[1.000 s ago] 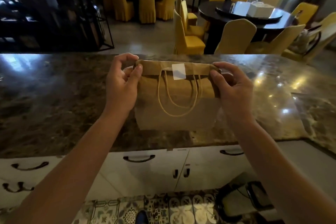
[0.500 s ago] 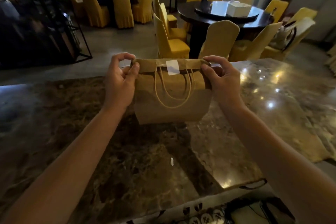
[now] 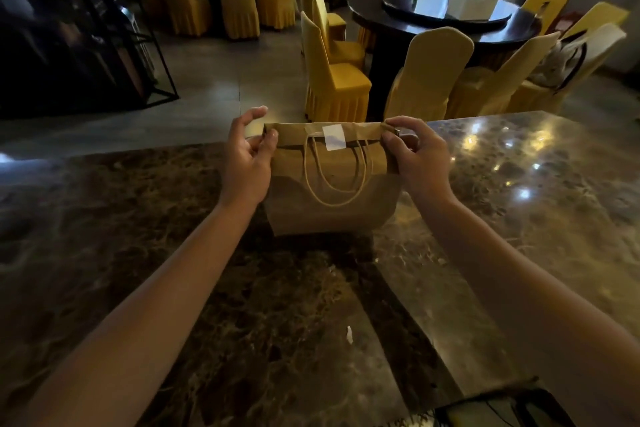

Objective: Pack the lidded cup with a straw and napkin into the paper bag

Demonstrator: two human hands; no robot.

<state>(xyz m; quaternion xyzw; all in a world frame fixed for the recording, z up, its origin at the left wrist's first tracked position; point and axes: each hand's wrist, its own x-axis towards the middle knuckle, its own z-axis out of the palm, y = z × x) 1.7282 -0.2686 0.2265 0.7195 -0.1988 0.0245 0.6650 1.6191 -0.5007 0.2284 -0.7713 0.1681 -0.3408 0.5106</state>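
Observation:
A brown paper bag point(image 3: 332, 215) stands upright on the dark marble counter point(image 3: 173, 253), its top folded over and sealed with a white sticker point(image 3: 333, 138). Its twine handles hang down the front. My left hand point(image 3: 246, 158) holds the left end of the folded top, thumb pressed on the front and fingers loosely curled behind. My right hand point(image 3: 417, 156) pinches the right end of the fold between thumb and fingers. The cup, straw and napkin are not visible; the bag's inside is hidden.
A small white scrap point(image 3: 349, 335) lies on the counter near me. Beyond the counter are yellow-covered chairs point(image 3: 332, 80) and a round dark table point(image 3: 446, 21) with a white box. A black metal rack point(image 3: 86, 38) stands at the left.
The bag has moved farther from me across the counter with both hands still on its folded top. My left fingers have loosened and spread behind the fold.

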